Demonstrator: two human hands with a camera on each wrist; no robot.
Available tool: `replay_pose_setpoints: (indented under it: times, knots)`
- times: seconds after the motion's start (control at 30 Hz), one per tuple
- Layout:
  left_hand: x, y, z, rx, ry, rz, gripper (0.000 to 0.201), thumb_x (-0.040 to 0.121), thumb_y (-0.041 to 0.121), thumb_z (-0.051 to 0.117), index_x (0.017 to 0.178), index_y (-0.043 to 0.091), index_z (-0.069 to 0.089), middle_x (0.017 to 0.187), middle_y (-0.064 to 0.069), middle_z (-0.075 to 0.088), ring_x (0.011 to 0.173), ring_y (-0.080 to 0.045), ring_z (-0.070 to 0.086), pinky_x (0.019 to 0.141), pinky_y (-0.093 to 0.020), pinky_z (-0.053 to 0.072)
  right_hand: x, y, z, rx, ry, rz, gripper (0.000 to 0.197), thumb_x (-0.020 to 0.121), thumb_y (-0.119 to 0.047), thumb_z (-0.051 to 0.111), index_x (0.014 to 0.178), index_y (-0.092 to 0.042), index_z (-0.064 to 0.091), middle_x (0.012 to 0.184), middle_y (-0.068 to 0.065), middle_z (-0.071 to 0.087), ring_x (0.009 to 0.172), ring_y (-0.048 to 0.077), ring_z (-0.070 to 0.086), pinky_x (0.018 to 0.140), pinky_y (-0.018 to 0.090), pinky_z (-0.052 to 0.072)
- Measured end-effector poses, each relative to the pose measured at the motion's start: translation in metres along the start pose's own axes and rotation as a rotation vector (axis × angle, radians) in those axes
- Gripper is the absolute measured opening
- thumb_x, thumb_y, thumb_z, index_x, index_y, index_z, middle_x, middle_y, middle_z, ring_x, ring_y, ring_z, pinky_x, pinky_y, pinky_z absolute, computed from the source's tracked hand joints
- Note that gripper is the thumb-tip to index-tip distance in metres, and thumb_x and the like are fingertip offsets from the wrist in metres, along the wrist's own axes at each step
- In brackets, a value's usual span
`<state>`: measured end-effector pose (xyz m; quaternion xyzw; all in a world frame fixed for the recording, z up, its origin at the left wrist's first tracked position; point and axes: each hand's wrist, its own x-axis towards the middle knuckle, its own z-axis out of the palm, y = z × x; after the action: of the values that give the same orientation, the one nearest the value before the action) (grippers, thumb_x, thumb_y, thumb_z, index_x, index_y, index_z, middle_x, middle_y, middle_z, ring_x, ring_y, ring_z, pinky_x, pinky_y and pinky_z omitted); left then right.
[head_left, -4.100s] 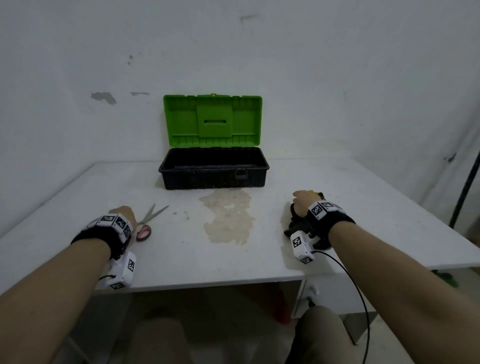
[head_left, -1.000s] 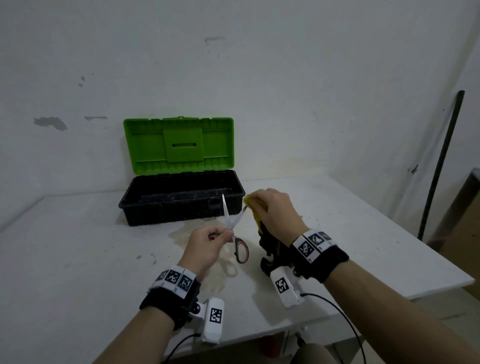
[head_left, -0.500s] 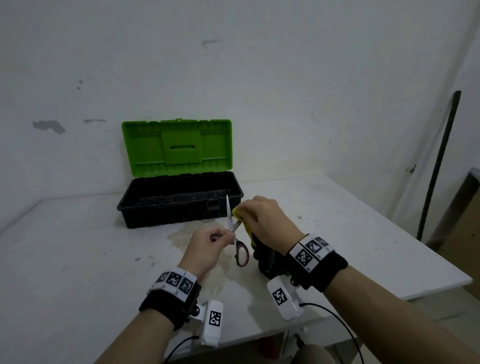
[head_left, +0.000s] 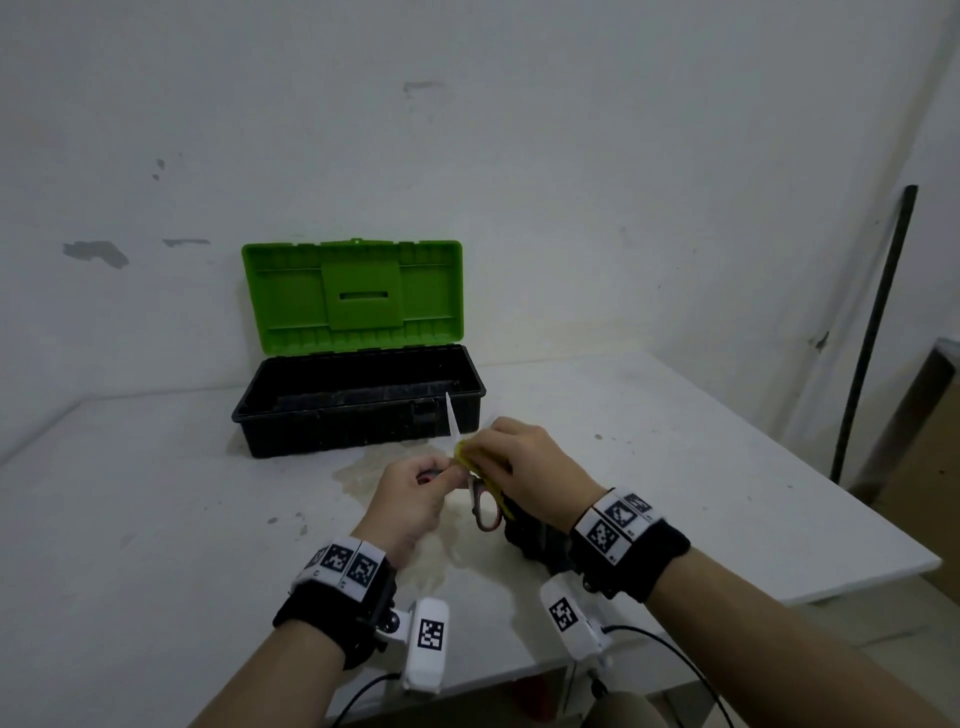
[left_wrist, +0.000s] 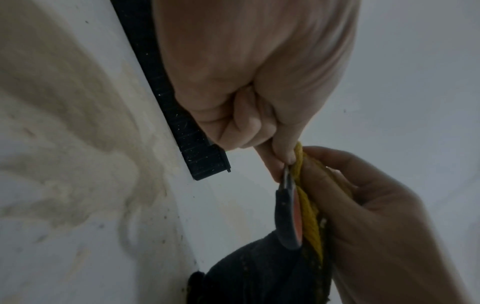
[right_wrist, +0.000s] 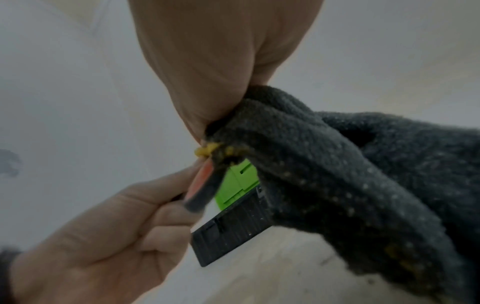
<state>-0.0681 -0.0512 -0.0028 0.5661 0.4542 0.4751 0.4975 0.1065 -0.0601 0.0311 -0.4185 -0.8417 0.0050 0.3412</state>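
My left hand (head_left: 415, 493) grips a pair of scissors (head_left: 485, 512) with red and black handles. One blade points up in front of the toolbox, and one handle loop hangs down. My right hand (head_left: 524, 467) pinches the yellow cuff (left_wrist: 309, 216) of a dark knitted glove (head_left: 535, 535) and holds it against the scissors near the pivot. The rest of the glove (right_wrist: 337, 174) hangs below my right hand (right_wrist: 207, 61). In the left wrist view my left hand (left_wrist: 246, 82) pinches the scissors (left_wrist: 288, 216) just above the handle. The second blade is hidden behind my fingers.
An open black toolbox (head_left: 358, 410) with an upright green lid (head_left: 353, 296) stands at the back of the white table (head_left: 156, 519), against the wall. A beige stain (head_left: 374, 467) marks the tabletop under my hands. A dark pole (head_left: 872, 332) leans at the right.
Four seconds ago the scissors and the glove lay on the table under my hands. Both are now lifted. In the last second my right hand has brought the glove's cuff against the scissors.
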Motion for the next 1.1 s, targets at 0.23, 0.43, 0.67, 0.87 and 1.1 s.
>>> replay_pose_setpoints:
  times: [0.23,0.43,0.67,0.87,1.1]
  knots:
    - [0.0,-0.006,-0.005,0.052,0.026,0.049,0.013,0.092,0.018,0.07,0.087,0.006,0.075,0.062,0.012,0.066,0.045,0.005,0.051,0.054,-0.02,0.036,0.014,0.021,-0.02,-0.098,0.203,0.317,0.016,0.097,-0.022,0.055,0.098,-0.019,0.071,0.088,0.002,0.059,0.081,0.021,0.058,0.074,0.032,0.048]
    - [0.003,-0.006,-0.005,0.201,-0.01,0.138,0.016,0.091,0.025,0.072,0.077,0.018,0.076,0.083,0.002,0.075,0.074,-0.003,0.066,0.073,-0.022,0.047,0.013,-0.001,-0.013,-0.092,-0.039,0.23,0.02,0.097,-0.029,0.054,0.098,-0.019,0.071,0.089,0.005,0.064,0.083,0.023,0.058,0.076,0.036,0.049]
    - [0.001,-0.007,-0.006,0.097,0.007,0.084,0.014,0.093,0.019,0.07,0.085,0.009,0.075,0.065,0.007,0.069,0.05,0.003,0.054,0.055,-0.017,0.039,0.018,0.026,-0.031,-0.11,0.174,0.378,0.019,0.096,-0.027,0.057,0.096,-0.015,0.072,0.09,0.004,0.07,0.085,0.021,0.062,0.079,0.033,0.049]
    - [0.002,-0.003,0.003,-0.055,-0.017,-0.02,0.017,0.095,0.017,0.067,0.091,0.001,0.07,0.046,0.012,0.054,0.041,-0.006,0.033,0.041,-0.019,0.027,-0.002,0.003,-0.009,0.024,0.027,0.099,0.014,0.096,-0.026,0.059,0.1,-0.02,0.071,0.091,-0.001,0.065,0.081,0.01,0.06,0.076,0.02,0.047]
    - [0.001,-0.006,-0.001,-0.029,-0.01,-0.014,0.02,0.094,0.016,0.068,0.093,-0.003,0.072,0.048,0.012,0.055,0.039,-0.004,0.034,0.042,-0.018,0.028,0.011,0.024,-0.024,-0.064,0.249,0.328,0.013,0.095,-0.019,0.059,0.097,-0.016,0.072,0.087,0.004,0.066,0.082,0.02,0.059,0.077,0.033,0.048]
